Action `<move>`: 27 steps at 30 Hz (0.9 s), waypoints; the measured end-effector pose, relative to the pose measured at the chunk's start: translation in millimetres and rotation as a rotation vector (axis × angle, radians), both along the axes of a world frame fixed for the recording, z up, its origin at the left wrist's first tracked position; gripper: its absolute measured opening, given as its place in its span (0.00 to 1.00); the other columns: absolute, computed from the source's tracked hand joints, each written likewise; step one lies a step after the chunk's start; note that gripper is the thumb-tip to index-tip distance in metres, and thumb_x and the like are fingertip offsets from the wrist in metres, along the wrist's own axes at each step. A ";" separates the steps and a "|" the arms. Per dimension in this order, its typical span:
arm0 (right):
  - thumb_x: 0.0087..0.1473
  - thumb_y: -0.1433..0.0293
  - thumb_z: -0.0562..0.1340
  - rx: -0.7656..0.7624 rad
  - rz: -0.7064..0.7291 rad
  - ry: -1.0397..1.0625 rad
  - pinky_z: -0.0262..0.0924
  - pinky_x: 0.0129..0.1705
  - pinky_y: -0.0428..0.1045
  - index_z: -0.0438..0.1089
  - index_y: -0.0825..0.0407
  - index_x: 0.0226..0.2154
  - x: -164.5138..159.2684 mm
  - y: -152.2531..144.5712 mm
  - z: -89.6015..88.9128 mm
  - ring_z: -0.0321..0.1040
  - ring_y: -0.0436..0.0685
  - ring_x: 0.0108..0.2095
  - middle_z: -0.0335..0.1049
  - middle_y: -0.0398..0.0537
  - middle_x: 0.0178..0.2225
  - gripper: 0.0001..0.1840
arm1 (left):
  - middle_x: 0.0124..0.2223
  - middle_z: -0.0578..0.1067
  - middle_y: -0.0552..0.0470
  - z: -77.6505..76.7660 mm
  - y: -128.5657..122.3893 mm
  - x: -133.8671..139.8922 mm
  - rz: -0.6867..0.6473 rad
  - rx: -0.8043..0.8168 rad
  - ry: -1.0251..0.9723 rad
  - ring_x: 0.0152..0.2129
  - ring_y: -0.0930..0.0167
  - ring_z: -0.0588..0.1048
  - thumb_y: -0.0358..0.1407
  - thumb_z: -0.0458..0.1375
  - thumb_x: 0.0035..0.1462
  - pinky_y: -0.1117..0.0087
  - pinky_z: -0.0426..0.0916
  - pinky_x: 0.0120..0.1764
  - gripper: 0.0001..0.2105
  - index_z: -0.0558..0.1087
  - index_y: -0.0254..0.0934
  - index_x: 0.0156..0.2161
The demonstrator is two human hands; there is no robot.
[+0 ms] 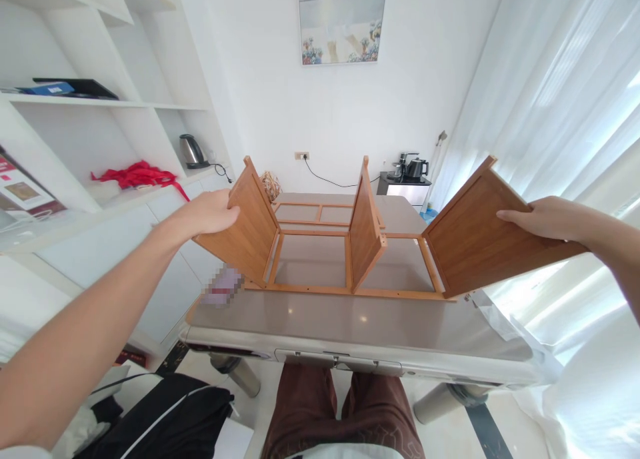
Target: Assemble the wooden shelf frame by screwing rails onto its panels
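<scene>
Your left hand (215, 212), left of centre, is closed on the flat brown wooden left panel (253, 226); your right hand (550, 219), at right, pinches the matching right panel (470, 239). Uneven pressure could twist their lower joints. Both slant outward, smooth-faced, from the orange-brown wooden openwork frame (310, 289) mid-picture, on the glossy grey table (320, 319).

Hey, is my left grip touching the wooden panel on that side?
Touching. The head view shows it: your left grip holds the left panel by its outer edge, thumb lying on its inner face.

Three raised wooden panels (365, 236) on flat frame (310, 290)
</scene>
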State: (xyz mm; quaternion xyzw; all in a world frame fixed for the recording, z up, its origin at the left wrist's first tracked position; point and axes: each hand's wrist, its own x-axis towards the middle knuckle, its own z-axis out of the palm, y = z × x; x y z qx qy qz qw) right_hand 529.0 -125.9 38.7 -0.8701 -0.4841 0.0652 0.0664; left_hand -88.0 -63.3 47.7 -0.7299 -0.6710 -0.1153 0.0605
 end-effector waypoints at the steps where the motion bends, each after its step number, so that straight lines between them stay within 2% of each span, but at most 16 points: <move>1: 0.63 0.48 0.54 0.004 -0.008 -0.008 0.62 0.35 0.53 0.72 0.58 0.36 -0.3 -2.5 -1.7 0.70 0.58 0.31 0.73 0.62 0.40 0.29 | 0.48 0.80 0.41 -1.0 -3.9 -1.1 0.009 -0.008 0.008 0.40 0.59 0.78 0.39 0.53 0.60 0.63 0.71 0.41 0.18 0.73 0.33 0.52; 4: 0.62 0.46 0.53 0.011 -0.020 -0.042 0.62 0.35 0.53 0.71 0.57 0.35 -1.7 -9.1 -9.0 0.69 0.59 0.31 0.73 0.62 0.41 0.31 | 0.50 0.78 0.37 -4.0 -14.7 -2.0 0.054 -0.039 0.037 0.44 0.55 0.77 0.41 0.49 0.64 0.59 0.71 0.44 0.20 0.70 0.32 0.55; 8: 0.62 0.45 0.52 0.072 -0.015 -0.117 0.60 0.34 0.52 0.71 0.57 0.33 -2.8 -20.5 -24.4 0.68 0.58 0.29 0.73 0.62 0.37 0.32 | 0.49 0.77 0.33 -10.5 -33.5 2.0 0.098 -0.026 0.008 0.43 0.54 0.76 0.42 0.45 0.66 0.57 0.70 0.45 0.21 0.67 0.27 0.54; 11: 0.61 0.46 0.52 0.134 -0.048 -0.143 0.57 0.32 0.52 0.72 0.57 0.32 -5.3 -33.6 -37.7 0.67 0.57 0.27 0.73 0.62 0.34 0.31 | 0.51 0.76 0.30 -18.9 -51.2 5.8 0.115 -0.003 -0.043 0.44 0.52 0.76 0.43 0.44 0.68 0.56 0.69 0.46 0.22 0.65 0.25 0.55; 13: 0.61 0.46 0.52 0.163 -0.070 -0.154 0.57 0.31 0.53 0.72 0.56 0.32 -9.5 -44.7 -46.7 0.65 0.58 0.25 0.73 0.61 0.32 0.30 | 0.48 0.76 0.31 -26.7 -62.6 7.7 0.156 0.011 -0.052 0.42 0.51 0.77 0.45 0.43 0.68 0.57 0.69 0.43 0.23 0.65 0.26 0.55; 18: 0.60 0.44 0.49 0.167 -0.131 -0.149 0.58 0.32 0.55 0.69 0.51 0.29 -27.5 -75.8 -71.3 0.65 0.62 0.25 0.71 0.59 0.26 0.30 | 0.36 0.77 0.38 -53.2 -83.9 10.5 0.245 0.061 -0.005 0.36 0.50 0.78 0.48 0.39 0.68 0.59 0.67 0.36 0.23 0.65 0.31 0.52; 22: 0.60 0.44 0.48 0.215 -0.192 -0.104 0.58 0.32 0.56 0.64 0.47 0.22 -45.0 -96.7 -91.2 0.63 0.64 0.22 0.66 0.55 0.20 0.29 | 0.34 0.77 0.40 -77.7 -95.4 11.1 0.290 0.097 -0.056 0.34 0.51 0.78 0.48 0.38 0.68 0.60 0.67 0.36 0.23 0.64 0.33 0.52; 27: 0.62 0.45 0.48 0.314 -0.189 0.011 0.59 0.34 0.56 0.56 0.45 0.17 -68.6 -114.6 -112.3 0.62 0.63 0.23 0.66 0.54 0.19 0.30 | 0.26 0.72 0.45 -109.7 -106.5 9.3 0.375 0.132 -0.107 0.30 0.50 0.77 0.51 0.38 0.65 0.58 0.66 0.34 0.24 0.64 0.35 0.51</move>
